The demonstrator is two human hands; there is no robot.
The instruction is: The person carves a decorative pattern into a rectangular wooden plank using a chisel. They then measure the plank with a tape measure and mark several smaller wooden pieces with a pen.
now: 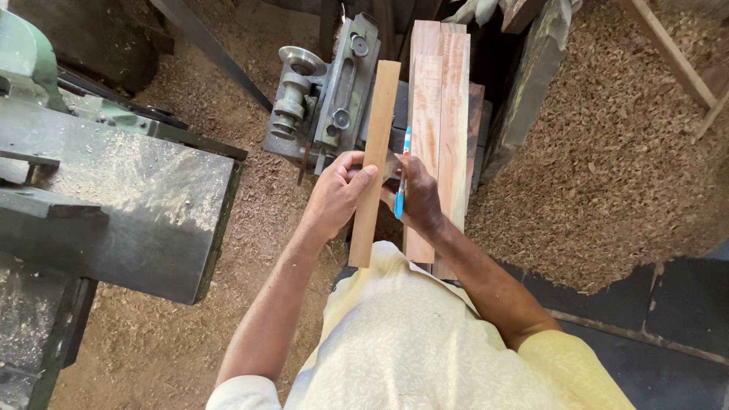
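Right hand fingertips hidden behind wood strip — grip on blue-white pen partly hidden. Green machine cut off by left edge. Stacked planks — near ends hidden behind yellow shirt.

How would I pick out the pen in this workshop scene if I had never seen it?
Start at the grey metal machine at top centre, then look just right to the pale wooden strip that the left hand holds. The pen lies beside that strip in the right hand: thin, blue and white, the only bright thing among the brown boards.
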